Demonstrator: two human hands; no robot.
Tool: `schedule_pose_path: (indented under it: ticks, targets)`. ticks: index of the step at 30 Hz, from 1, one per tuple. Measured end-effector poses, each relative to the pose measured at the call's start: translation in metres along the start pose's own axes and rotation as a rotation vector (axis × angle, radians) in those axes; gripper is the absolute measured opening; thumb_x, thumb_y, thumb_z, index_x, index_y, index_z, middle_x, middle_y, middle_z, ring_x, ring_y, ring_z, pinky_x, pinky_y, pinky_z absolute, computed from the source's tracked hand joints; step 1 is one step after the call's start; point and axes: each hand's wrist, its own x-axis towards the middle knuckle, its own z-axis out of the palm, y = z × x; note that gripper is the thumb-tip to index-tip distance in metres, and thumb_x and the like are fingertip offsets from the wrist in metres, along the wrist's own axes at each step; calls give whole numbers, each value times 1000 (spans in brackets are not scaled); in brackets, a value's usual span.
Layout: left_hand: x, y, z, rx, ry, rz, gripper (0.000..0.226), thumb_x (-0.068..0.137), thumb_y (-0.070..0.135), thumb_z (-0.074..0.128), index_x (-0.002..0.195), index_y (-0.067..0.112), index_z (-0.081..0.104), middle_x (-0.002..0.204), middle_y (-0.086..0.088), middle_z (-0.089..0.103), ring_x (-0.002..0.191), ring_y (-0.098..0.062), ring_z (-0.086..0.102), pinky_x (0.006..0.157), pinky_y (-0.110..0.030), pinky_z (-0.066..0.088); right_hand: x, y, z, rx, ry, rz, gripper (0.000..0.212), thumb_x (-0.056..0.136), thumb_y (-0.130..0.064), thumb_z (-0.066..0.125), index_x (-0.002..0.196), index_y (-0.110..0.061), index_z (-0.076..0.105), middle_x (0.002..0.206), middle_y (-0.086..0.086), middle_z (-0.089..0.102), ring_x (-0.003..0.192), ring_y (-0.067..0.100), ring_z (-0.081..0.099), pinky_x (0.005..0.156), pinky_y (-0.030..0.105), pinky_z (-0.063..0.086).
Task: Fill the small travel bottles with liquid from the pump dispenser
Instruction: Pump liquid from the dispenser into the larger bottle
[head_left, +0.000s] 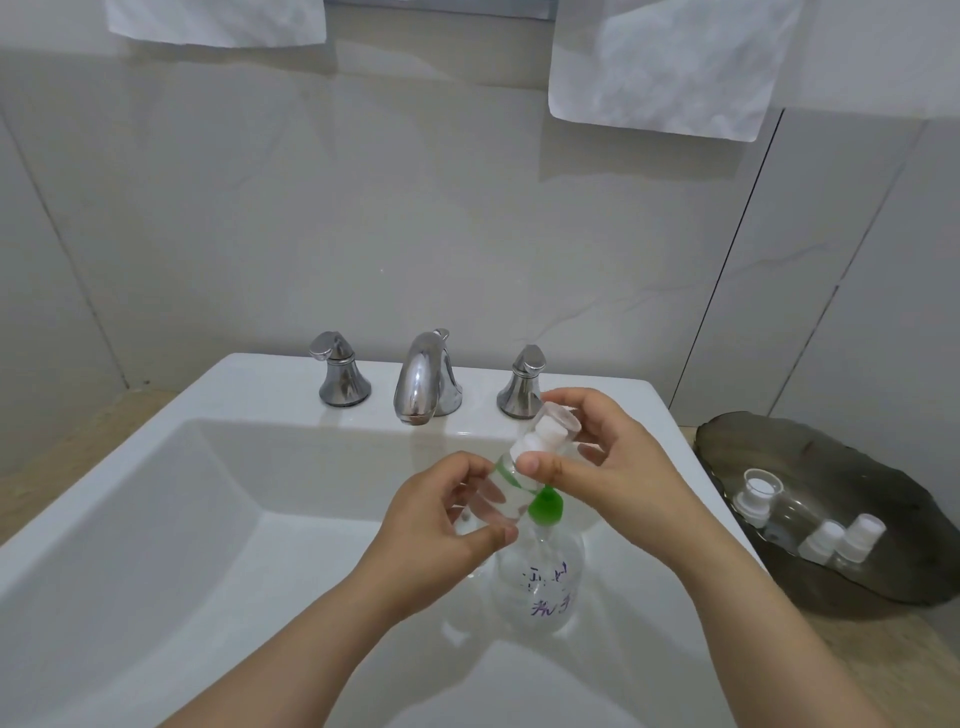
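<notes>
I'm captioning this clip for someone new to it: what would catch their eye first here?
Two hands meet over the right side of the sink: the left hand grips a tilted clear travel bottle while the right hand pinches its white cap. Just below stands the pump dispenser, with a bright green pump head and purple handwriting. At far right, a dark dish holds more small bottles.

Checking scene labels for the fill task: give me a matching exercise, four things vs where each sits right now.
1. small clear travel bottle
2. clear pump dispenser with green top
3. three clear capped bottles
4. chrome faucet spout

A. in the dark glass dish
B. at the back of the white sink
C. held by left hand and right hand
D. standing on the sink's rim, below the hands

Pairs: 1-C, 2-D, 3-A, 4-B
</notes>
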Motion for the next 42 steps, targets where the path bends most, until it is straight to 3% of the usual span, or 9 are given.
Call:
schedule_pose_path:
  ticks: [4, 7, 9, 14, 21, 24, 30, 37, 42]
  targets:
    - [0, 1, 0, -23, 5, 1, 33, 64, 18, 76, 94, 24, 63, 91, 7, 70, 85, -10, 67, 88, -43, 53, 1, 0, -1, 86, -40, -22, 46, 77, -10, 79, 115, -28, 60, 102, -2, 72, 103, 14, 65, 97, 43, 49]
    - [0, 1, 0, -26, -3, 6, 32, 64, 21, 76, 92, 26, 62, 91, 8, 70, 85, -12, 67, 86, -43, 53, 2, 2, 1, -40, 86, -26, 34, 72, -37, 82, 100, -31, 63, 92, -2, 68, 91, 13, 65, 89, 43, 52]
    - [0, 1, 1, -40, 2, 5, 32, 64, 22, 76, 93, 25, 63, 91, 7, 70, 85, -14, 67, 86, -44, 53, 2, 4, -1, 0, 22, -4, 42, 72, -44, 81, 108, -34, 62, 101, -11, 69, 101, 4, 63, 96, 38, 48]
    - [1, 2, 1, -93, -5, 14, 32, 64, 20, 77, 91, 30, 63, 94, 2, 71, 88, -19, 68, 86, -48, 54, 4, 5, 0, 118, -19, -63, 41, 79, -9, 77, 115, -22, 64, 109, -2, 71, 112, 13, 62, 98, 47, 49]
    - [0, 6, 4, -125, 17, 25, 34, 60, 22, 81, 87, 32, 62, 90, 2, 71, 87, -20, 68, 86, -50, 53, 2, 3, 8, 70, 97, -121, 30, 75, -26, 78, 102, -21, 67, 96, -3, 71, 99, 13, 65, 93, 48, 49]
    - [-1, 7, 5, -124, 5, 49, 34, 61, 23, 80, 89, 32, 63, 92, 4, 72, 89, -18, 68, 87, -48, 53, 1, 3, 8, 84, 125, -125, 25, 78, -19, 79, 99, -20, 66, 93, -1, 70, 95, 14, 65, 91, 49, 50]
    - [-3, 11, 9, -29, 99, 125, 39, 58, 32, 83, 89, 34, 59, 89, 11, 67, 85, -11, 66, 83, -38, 54, -6, -3, 13, 58, 204, -152, 27, 74, -29, 78, 97, -24, 64, 94, -2, 67, 95, 14, 62, 90, 43, 50]
    - [-5, 0, 11, -14, -8, -5, 64, 56, 36, 90, 111, 34, 55, 104, 11, 65, 98, 0, 61, 90, -27, 52, -26, -10, -22, -31, 289, -152, 25, 78, -21, 80, 96, -27, 64, 93, -5, 68, 96, 13, 62, 87, 31, 49]
    - [-3, 3, 20, 33, 42, -47, 53, 66, 35, 84, 110, 33, 55, 103, 11, 65, 95, 0, 61, 84, -25, 53, -44, -24, -58, -119, 366, -137, 24, 77, -26, 79, 94, -29, 63, 87, -9, 68, 89, 5, 62, 77, 22, 46]
